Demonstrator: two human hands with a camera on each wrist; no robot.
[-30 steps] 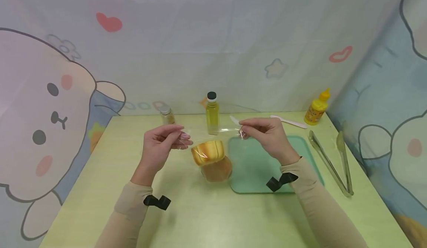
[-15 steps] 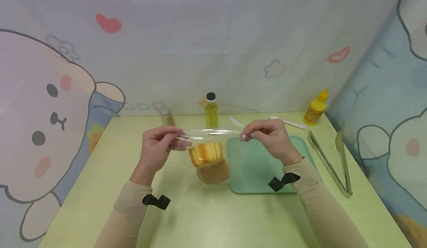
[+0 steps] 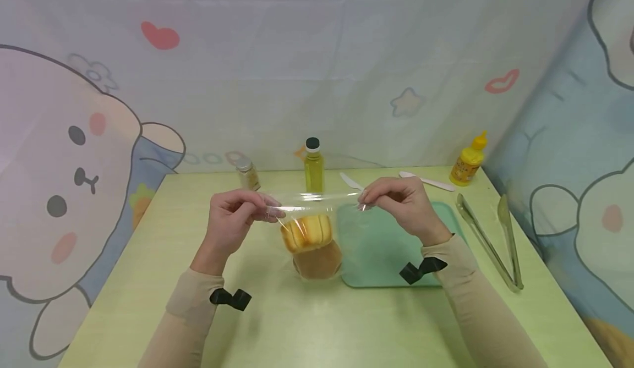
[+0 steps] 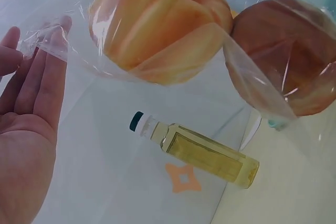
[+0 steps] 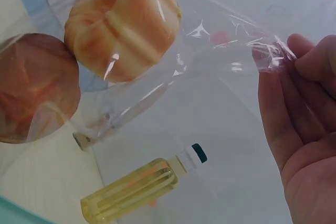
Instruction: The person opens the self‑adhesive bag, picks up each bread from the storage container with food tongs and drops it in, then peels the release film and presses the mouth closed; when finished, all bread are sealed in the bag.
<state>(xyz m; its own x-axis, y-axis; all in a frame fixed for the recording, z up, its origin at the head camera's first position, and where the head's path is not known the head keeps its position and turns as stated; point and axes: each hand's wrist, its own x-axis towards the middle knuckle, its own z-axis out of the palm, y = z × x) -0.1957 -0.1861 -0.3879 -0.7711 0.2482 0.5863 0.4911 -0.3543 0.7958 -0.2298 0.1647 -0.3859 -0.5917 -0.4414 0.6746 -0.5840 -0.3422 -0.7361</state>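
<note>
- Your left hand (image 3: 233,222) sits left of centre in the head view, raised above the tabletop (image 3: 297,324), its thumb and fingertips pinching the left top corner of a clear plastic bag (image 3: 307,200).
- In the left wrist view the same corner of film lies against the fingertips (image 4: 55,45) at the upper left of the frame.
- Behind your left hand, toward the back edge of the tabletop, a small spice jar (image 3: 246,172) stands upright.
- The bag hangs stretched between your two hands at the centre of the frame, with two bread rolls inside: a pale golden roll (image 3: 307,231) on top and a darker brown roll (image 3: 318,262) below it, touching it.
- Whether the bag's bottom touches the tabletop, you cannot tell.
- Just behind the bag, an oil bottle (image 3: 313,164) with a black cap stands upright.
- Your right hand (image 3: 403,206) is right of centre, pinching the bag's right top corner between thumb and fingers.
- Beneath that hand a green tray (image 3: 381,247) lies flat, just beside the bag.
- Behind the tray lie a white plastic knife (image 3: 350,180) and a white spoon (image 3: 427,180).
- At the far right, a yellow squeeze bottle (image 3: 468,160) stands in the back corner, and metal tongs (image 3: 490,239) lie near the tray.
</note>
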